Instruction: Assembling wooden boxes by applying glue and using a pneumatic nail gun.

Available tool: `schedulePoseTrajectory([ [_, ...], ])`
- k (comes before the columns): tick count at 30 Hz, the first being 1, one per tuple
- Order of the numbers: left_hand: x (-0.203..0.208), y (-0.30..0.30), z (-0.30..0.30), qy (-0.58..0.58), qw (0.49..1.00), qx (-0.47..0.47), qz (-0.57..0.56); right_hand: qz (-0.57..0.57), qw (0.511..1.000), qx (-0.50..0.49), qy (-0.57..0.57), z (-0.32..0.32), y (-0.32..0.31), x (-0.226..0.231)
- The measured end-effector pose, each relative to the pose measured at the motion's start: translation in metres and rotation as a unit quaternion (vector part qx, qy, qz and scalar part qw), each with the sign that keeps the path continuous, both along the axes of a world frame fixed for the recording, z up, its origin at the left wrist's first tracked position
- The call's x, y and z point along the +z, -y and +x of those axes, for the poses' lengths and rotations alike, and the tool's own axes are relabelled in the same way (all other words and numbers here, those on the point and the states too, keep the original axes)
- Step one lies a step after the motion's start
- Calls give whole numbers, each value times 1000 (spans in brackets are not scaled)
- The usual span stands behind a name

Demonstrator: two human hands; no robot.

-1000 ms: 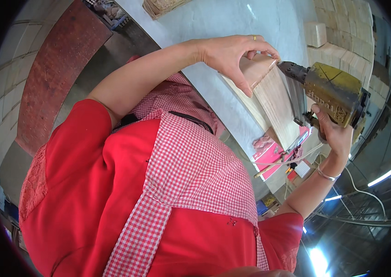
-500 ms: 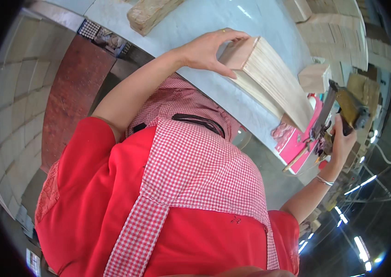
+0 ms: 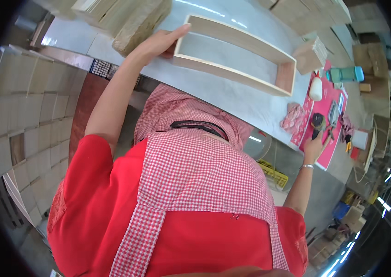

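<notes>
My left hand [image 3: 159, 43] grips the left end of an open, rectangular wooden frame [image 3: 232, 74], thumb over the top edge and the other fingers partly hidden behind the end board. The frame rests on the pale worktable [image 3: 158, 74], its long sides running left to right. At the right, my right hand [image 3: 313, 148] is closed round the dark handle of a nail gun [image 3: 317, 121], over a pink-red mat [image 3: 327, 159]. Much of the tool is seen end-on. Beside it lie metal hand tools [image 3: 333, 113].
Stacked boards [image 3: 142, 25] stand beyond my left hand. A small wooden block stack [image 3: 311, 55] sits off the frame's right end, near a white bottle [image 3: 316, 88], a teal bottle [image 3: 345, 74] and a crumpled pink cloth [image 3: 292, 118]. Panels [image 3: 34, 115] are piled at the left.
The wooden piece, tilted up on the table before, now lies flat as an open frame. My left hand moved left to its end. My right hand lowered the nail gun toward the mat.
</notes>
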State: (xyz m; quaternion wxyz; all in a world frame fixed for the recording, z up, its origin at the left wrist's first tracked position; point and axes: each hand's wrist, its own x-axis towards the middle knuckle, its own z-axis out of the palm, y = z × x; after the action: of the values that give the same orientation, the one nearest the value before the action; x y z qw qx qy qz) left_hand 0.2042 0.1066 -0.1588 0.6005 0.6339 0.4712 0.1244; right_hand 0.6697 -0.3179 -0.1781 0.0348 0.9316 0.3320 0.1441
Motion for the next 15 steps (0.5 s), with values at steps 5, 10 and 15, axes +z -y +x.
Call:
schedulePoseTrajectory([
  [5, 8, -2, 0, -74, 996, 16, 45, 17, 997, -76, -13, -10, -13, -14],
  [10, -3, -2, -11, -86, 989, 40, 113, 83, 985, 33, 147, -22, -37, -2],
  [15, -14, 36, -15, 71, 987, 136, 38, 386, 853, 185, -297, -87, -106, -30],
])
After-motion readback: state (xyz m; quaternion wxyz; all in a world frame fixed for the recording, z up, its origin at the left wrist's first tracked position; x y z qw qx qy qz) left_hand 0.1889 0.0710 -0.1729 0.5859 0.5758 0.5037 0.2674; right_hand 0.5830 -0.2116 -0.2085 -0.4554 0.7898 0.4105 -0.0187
